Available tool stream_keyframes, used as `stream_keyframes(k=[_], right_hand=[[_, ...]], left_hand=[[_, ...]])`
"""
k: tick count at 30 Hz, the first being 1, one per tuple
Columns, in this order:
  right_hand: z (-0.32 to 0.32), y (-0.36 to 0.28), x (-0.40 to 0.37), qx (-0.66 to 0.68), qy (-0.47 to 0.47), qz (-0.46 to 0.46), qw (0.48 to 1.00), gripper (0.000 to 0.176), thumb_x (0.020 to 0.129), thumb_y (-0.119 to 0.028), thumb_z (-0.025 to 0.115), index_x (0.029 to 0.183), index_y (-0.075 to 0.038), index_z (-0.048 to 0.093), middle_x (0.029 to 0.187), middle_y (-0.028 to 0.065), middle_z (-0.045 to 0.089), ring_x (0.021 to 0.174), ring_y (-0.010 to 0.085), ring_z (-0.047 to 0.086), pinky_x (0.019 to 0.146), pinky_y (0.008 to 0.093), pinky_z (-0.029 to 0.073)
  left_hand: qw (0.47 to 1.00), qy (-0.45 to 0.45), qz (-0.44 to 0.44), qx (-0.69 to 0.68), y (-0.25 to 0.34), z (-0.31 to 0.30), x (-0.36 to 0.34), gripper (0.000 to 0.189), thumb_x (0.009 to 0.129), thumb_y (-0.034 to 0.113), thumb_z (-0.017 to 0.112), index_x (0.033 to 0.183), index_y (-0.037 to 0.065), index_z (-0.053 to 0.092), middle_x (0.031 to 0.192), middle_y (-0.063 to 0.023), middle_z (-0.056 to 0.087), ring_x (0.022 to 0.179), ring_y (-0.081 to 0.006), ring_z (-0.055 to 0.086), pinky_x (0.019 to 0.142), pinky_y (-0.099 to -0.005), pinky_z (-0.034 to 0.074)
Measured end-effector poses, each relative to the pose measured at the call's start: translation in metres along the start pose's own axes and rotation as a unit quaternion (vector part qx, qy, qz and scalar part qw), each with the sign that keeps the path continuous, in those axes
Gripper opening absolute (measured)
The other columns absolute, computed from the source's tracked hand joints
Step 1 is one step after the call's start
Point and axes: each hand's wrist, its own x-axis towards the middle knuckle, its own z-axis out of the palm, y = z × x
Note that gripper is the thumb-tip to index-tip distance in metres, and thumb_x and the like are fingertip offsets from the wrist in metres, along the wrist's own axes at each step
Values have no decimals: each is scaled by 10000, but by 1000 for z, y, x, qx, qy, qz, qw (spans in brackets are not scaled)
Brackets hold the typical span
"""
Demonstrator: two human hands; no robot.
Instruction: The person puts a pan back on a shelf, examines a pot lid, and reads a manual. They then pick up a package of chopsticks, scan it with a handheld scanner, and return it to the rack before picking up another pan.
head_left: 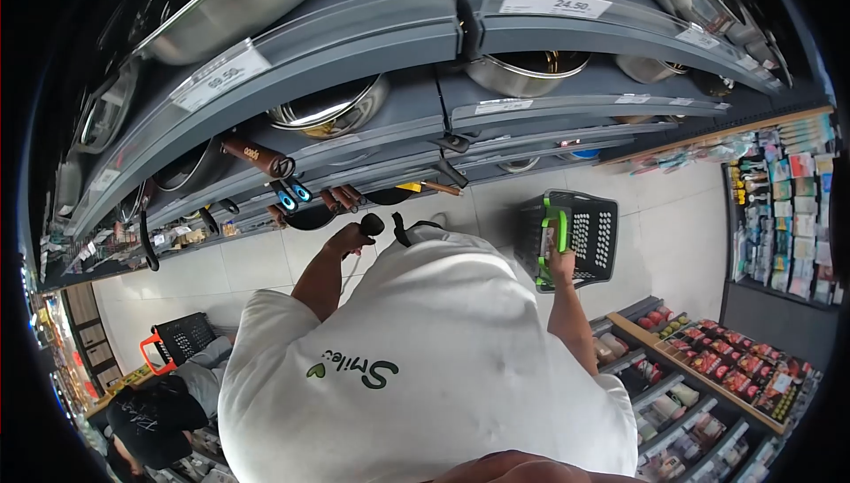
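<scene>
My left hand (352,239) is closed around a small black rounded object (372,224), too small to identify, below the shelf of pans. A thin pale cord or strap hangs near that hand. On the right, my right hand (561,263) grips the bright green handle (563,231) of a dark shopping basket (602,239). The basket hangs over the tiled floor, and its perforated inside shows no goods. Close to my left hand, several pan handles (341,197) stick out from the lower shelf.
Grey shelves (390,36) with metal pots (329,108) and price labels run across the top. Another person (159,417) in a black top is at the lower left, near a basket with an orange handle (159,350). Packaged goods (744,363) fill racks at the right.
</scene>
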Motion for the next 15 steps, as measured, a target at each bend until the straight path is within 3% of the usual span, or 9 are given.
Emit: stream_keyframes(k=[2,3,4,6,8,10,11,12,15], right_hand=[[20,20,-2,41,-6,-16,999,214,912,-237,658,828,-40,659,627,-49,543,520,46,475,455,242,361],[23,25,-7,2,-20,26,999,206,922,-227,646,850,-35,661,644,-59,545,518,49,466,458,245,358],[31,31,-11,63,-38,1,997,167,917,-186,635,833,-43,658,636,-49,547,518,53,460,462,252,355],[31,0,-32,15,-65,53,996,167,900,-181,634,817,-36,652,630,-32,551,542,59,473,482,257,372],[34,-16,-48,-2,-70,44,997,197,872,-210,646,816,-21,642,626,24,588,552,114,534,517,292,420],[41,-31,-65,-130,-27,25,991,274,857,-284,659,837,-12,637,657,97,633,609,219,620,577,351,462],[43,-40,-72,-164,-24,18,986,310,845,-320,654,907,-16,652,779,186,675,758,336,672,671,412,497],[44,-55,-81,-161,-22,26,986,310,845,-320,654,907,-16,652,779,186,675,758,336,672,671,412,497],[44,-82,-96,-258,-89,147,951,362,831,-350,639,1067,-76,661,961,229,672,955,400,637,820,453,500]], left_hand=[[998,0,18,-62,-8,7,13,328,755,260,775,712,-4,586,549,-57,559,430,-142,567,387,-265,424],[997,-2,24,-71,-10,12,16,318,752,257,775,714,2,589,556,-51,560,440,-139,568,401,-269,428],[997,-1,26,-72,-8,14,15,318,752,257,775,714,2,589,556,-51,560,440,-139,568,401,-269,428],[999,-14,35,-14,0,15,10,307,754,260,768,719,9,596,563,-45,566,459,-136,575,423,-274,440],[999,-28,29,16,14,8,-1,305,753,284,764,738,18,614,577,-47,583,483,-137,592,442,-284,449],[996,-28,3,80,16,4,-5,302,752,299,757,762,23,634,590,-57,602,488,-141,600,450,-288,456],[994,-24,-10,107,19,1,-10,309,747,307,755,775,20,644,594,-66,614,500,-150,612,466,-294,468],[992,-20,-16,123,17,0,-10,312,746,301,749,775,9,643,588,-73,613,509,-161,621,478,-296,472],[992,-16,0,124,7,0,-19,328,743,308,746,773,0,639,588,-78,612,521,-171,627,489,-306,471]])
